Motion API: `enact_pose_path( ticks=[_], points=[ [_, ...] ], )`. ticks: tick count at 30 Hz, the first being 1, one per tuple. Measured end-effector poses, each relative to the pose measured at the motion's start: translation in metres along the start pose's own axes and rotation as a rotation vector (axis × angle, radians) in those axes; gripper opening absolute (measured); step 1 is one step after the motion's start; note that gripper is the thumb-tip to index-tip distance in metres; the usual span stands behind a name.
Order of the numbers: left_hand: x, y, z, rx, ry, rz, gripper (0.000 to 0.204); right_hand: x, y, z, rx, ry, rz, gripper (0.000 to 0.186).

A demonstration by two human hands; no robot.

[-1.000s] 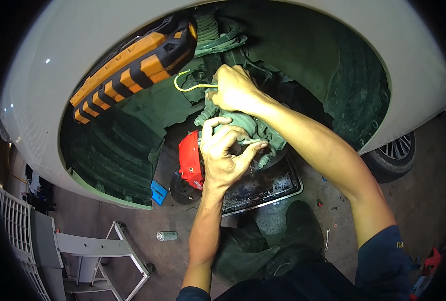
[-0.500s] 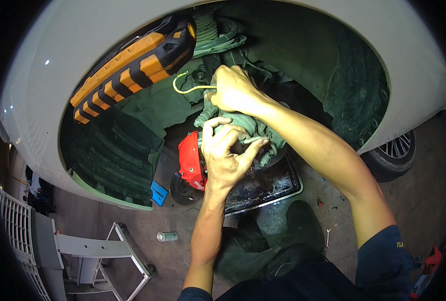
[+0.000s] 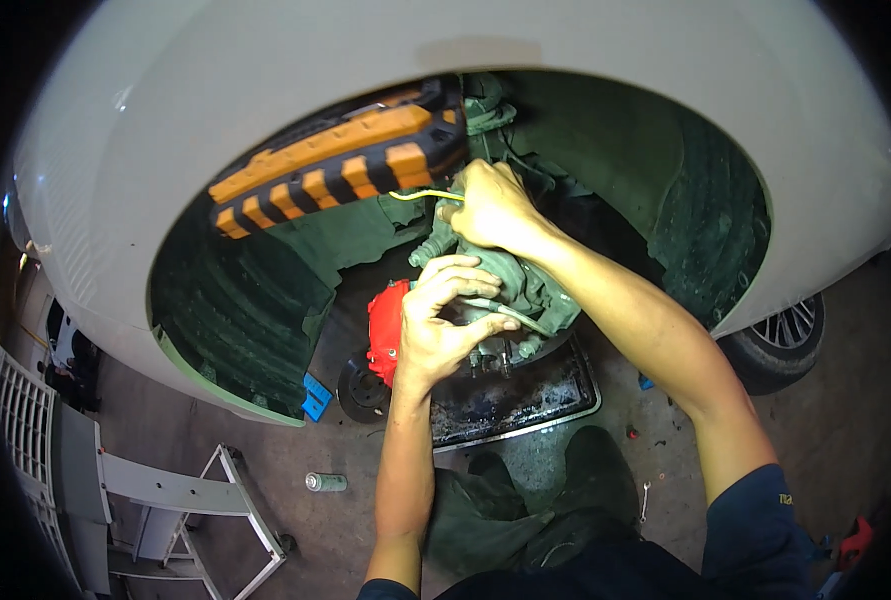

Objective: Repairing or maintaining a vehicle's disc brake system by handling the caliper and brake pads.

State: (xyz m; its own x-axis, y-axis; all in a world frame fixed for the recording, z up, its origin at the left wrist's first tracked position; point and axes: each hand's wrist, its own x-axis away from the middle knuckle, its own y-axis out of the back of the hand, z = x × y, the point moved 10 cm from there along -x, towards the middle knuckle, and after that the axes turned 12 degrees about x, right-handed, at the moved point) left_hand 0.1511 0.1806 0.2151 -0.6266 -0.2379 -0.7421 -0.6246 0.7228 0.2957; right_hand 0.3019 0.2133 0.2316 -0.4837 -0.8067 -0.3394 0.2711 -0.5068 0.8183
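Note:
Inside the wheel arch my right hand is closed round a bent yellow wire, whose free end sticks out to the left. Lower down, my left hand has its fingers curved and its thumb spread apart. It lies against the right side of a red brake caliper and partly covers it. A grey hose passes behind the gap between its fingers and thumb. Dusty suspension parts sit behind both hands. What my right fingertips touch is hidden.
An orange-and-black work lamp juts into the arch at upper left. Beneath the hub is a dark drip tray. A brake disc, a blue object, a can, a wrench and a wheel are on the floor.
The view has shifted, so the arch and lamp sit lower and further right. My right hand keeps hold of the yellow wire. My left thumb and fingers are wider apart, showing more hose.

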Motion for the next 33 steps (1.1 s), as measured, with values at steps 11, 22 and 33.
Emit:
enact_pose_path(
  ticks=[11, 22, 33],
  points=[
    [0.074, 0.07, 0.059, 0.289, 0.34, -0.761, 0.016, -0.005, -0.008, 0.0, -0.047, 0.155, -0.183, 0.044],
    [0.096, -0.092, 0.092, 1.503, 0.705, -0.534, 0.048, 0.019, 0.022, 0.03, 0.124, 0.122, -0.156, 0.041],
    [0.111, -0.092, 0.088, 1.03, 0.54, -0.496, 0.029, 0.074, 0.043, 0.034, -0.199, 0.098, -0.151, 0.02]
  ],
)
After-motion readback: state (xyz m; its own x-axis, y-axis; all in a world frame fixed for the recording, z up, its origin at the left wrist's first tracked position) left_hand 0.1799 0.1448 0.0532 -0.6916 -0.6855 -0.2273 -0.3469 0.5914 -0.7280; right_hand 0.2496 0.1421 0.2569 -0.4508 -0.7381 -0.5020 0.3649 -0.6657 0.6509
